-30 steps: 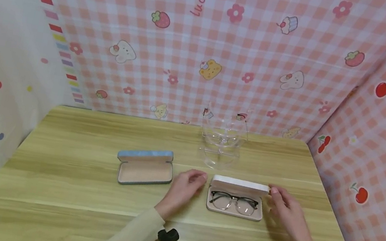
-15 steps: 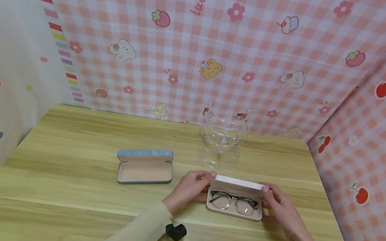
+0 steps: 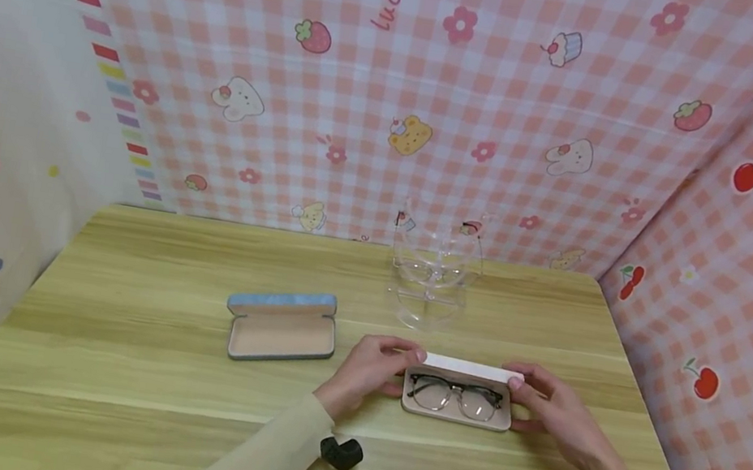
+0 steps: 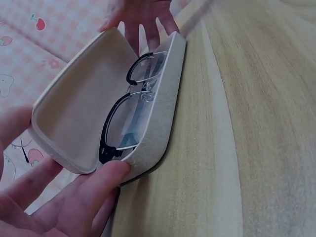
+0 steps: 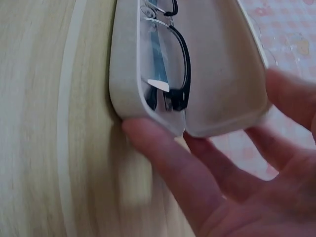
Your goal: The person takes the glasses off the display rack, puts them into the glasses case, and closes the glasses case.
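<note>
A white glasses case [image 3: 454, 421] lies on the table with its lid [image 3: 474, 368] raised and tilted forward over the base. In the base rest black-browed eyeglasses [image 3: 458, 396] with clear lenses, also plain in the left wrist view. My left hand [image 3: 370, 370] grips the case's left end, its thumb on the lid's edge and a finger against the base's corner. At the opposite end my right hand [image 3: 558, 416] holds the lid likewise, one finger [image 5: 163, 153] touching the base corner. The glasses' folded temples are partly hidden behind the lenses.
A blue glasses case [image 3: 282, 338] stands with its lid up and nothing inside, left of my left hand. Behind the white case is a clear stand [image 3: 424, 321] bearing thin-framed glasses [image 3: 435, 273]. Patterned cloth walls [image 3: 402, 75] close off the table's back and sides.
My left hand has come rightward onto the white case, and my right hand has closed in on its right end. The lid has swung forward and lower. The glasses inside have stayed put.
</note>
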`<state>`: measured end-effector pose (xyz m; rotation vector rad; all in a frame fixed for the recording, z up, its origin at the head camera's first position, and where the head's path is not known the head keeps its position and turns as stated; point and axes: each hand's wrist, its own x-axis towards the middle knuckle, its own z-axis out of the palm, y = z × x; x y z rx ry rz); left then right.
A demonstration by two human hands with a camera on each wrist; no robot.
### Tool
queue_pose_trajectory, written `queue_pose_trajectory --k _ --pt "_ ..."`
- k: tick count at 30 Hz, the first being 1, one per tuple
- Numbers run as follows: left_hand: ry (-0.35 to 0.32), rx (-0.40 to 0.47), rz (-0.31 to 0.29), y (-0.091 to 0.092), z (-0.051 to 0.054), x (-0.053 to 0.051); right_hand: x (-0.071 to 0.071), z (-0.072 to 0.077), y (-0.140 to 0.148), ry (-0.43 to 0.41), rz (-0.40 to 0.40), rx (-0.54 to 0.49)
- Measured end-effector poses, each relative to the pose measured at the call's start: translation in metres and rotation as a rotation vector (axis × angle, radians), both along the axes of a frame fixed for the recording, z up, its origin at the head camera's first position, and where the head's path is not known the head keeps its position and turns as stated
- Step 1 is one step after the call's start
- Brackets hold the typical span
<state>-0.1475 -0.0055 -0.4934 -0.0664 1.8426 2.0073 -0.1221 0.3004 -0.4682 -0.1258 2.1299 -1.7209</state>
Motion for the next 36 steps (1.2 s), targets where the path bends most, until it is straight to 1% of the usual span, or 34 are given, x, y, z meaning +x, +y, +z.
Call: queue_pose_trajectory --k 5,8,12,16,25,27,29,33,36 --pt "0.0 0.031 -0.019 -0.002 0.0 0.001 -0.001 -0.001 0.007 -0.009 0.055 -0.045" --pt "0.011 0.032 -0.031 -0.004 -0.002 0.002 -0.002 -0.004 0.011 0.008 0.086 -0.042" --pt "0.019 0.059 -0.044 -0.005 -0.005 0.003 -0.002 -0.009 0.016 0.026 0.108 -0.025" --pt "0.029 0.084 -0.052 -0.006 -0.007 0.004 -0.002 -0.012 0.017 0.041 0.113 -0.017" --pt "0.034 0.086 -0.057 -0.009 -0.009 0.007 0.0 -0.012 0.017 0.102 0.118 0.026" --pt "0.047 0.07 -0.054 -0.009 -0.009 0.009 0.001 -0.013 0.017 0.114 0.107 0.042" --pt "0.071 0.033 -0.053 -0.01 -0.01 0.009 0.002 -0.013 0.017 0.13 0.094 0.066" --pt "0.122 -0.046 -0.057 -0.011 -0.009 0.011 0.004 -0.014 0.017 0.19 0.099 0.113" --pt "0.144 -0.072 -0.063 -0.011 -0.007 0.012 0.005 -0.014 0.017 0.235 0.109 0.138"
